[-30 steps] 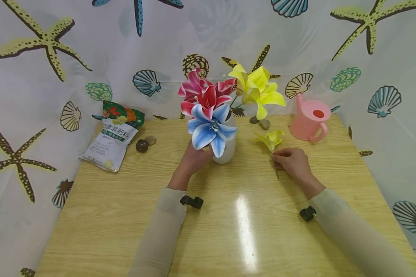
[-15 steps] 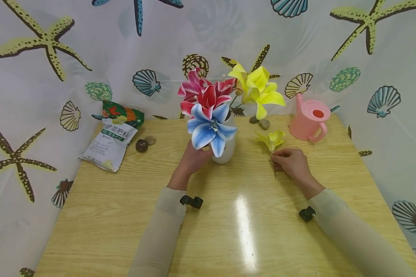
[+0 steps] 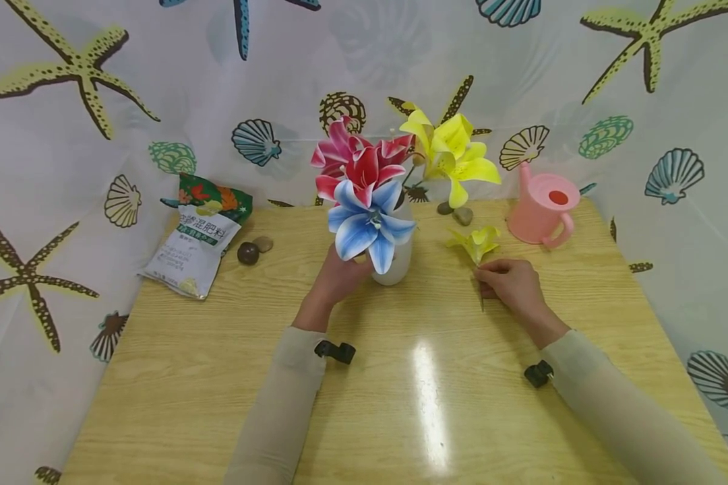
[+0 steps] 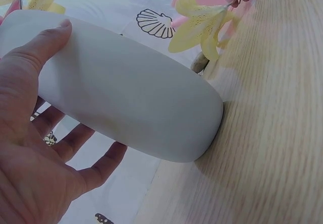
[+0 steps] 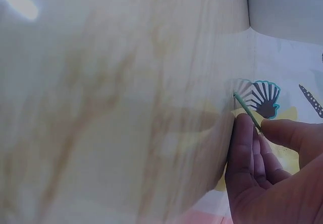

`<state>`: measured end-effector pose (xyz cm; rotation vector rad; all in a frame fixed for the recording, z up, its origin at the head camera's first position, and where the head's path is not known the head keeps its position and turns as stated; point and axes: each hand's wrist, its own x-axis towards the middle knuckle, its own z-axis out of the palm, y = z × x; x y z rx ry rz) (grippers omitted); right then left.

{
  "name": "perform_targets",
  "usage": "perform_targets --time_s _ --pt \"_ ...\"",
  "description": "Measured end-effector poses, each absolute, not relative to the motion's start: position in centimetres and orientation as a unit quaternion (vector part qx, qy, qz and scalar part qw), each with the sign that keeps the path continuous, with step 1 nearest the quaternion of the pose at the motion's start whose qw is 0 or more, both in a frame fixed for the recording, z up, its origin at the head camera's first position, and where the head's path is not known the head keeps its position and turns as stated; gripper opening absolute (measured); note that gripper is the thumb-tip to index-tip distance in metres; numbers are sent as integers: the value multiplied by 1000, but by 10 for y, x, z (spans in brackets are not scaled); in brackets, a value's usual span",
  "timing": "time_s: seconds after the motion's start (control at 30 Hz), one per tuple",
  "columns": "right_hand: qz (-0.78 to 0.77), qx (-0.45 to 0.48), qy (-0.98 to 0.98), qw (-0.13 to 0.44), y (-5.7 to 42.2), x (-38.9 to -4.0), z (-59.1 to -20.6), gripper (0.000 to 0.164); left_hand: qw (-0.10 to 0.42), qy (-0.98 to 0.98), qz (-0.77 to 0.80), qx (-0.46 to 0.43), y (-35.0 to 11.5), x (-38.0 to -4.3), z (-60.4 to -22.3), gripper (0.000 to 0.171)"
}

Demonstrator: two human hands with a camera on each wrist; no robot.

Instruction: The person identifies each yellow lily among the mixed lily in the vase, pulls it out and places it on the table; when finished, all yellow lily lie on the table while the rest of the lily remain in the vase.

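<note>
My left hand (image 3: 340, 277) grips a white vase (image 3: 399, 259) from its left side. In the left wrist view the thumb lies along one face of the vase (image 4: 141, 90), with the fingers round the other side. Above the vase spread a blue lily (image 3: 373, 225), red-pink lilies (image 3: 367, 168) and yellow lilies (image 3: 458, 155). To the right, my right hand (image 3: 512, 286) pinches a short-stemmed yellow lily (image 3: 476, 244) between thumb and fingers, low over the table. The right wrist view shows its green stem (image 5: 246, 109) poking past the fingertips; the bloom is mostly hidden there.
Behind my right hand stands a pink watering can (image 3: 542, 209). Grey pebbles (image 3: 463, 216) lie right of the vase. On the left are a fertilizer bag (image 3: 191, 246), a dark round stone (image 3: 248, 254) and a flatter one (image 3: 263, 244). Patterned cloth (image 3: 218, 81) surrounds the wooden table (image 3: 218, 377).
The lower end of the yellow lily's stem has swung slightly left in my right hand, and its bloom slightly right. My left hand and the vase have stayed in place.
</note>
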<state>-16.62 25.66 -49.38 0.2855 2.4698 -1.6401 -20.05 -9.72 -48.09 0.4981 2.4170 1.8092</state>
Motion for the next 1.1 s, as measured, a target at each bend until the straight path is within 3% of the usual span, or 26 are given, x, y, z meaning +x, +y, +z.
perform_targets --time_s 0.23,0.6,1.1 --pt "-545 100 828 84 260 -164 -492 39 46 790 592 154 -98 -201 -481 76" --pt "-546 104 830 39 267 -152 -479 42 46 793 587 157 -98 -200 -479 77" --pt "-630 66 768 -92 211 -125 -431 34 45 791 589 158 -96 -199 -480 75"
